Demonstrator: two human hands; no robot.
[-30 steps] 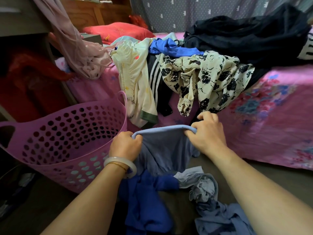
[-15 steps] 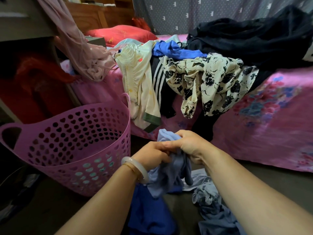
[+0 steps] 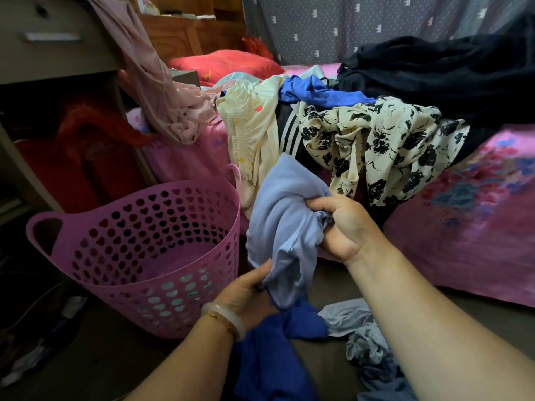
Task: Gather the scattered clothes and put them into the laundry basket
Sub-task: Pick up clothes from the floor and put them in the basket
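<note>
**Light blue garment held beside basket**

While our right hand (image 3: 344, 227) clutches the bunched upper part of the light blue garment (image 3: 285, 227), our left hand (image 3: 246, 293) pinches its lower edge. We hold the garment just right of the pink laundry basket (image 3: 139, 256), outside its rim. Right of the basket lie a royal blue garment (image 3: 269, 357) and a grey garment (image 3: 367, 342) on the floor; a floral blouse (image 3: 376, 149) hangs off the bed beyond.

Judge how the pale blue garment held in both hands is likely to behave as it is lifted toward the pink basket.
The pale blue garment is probably floppy: it bunches and sags between the right hand and the left hand. It seems light, since it is held up by bunched edges alone. Loose folds may drape over the laundry basket rim.
</note>
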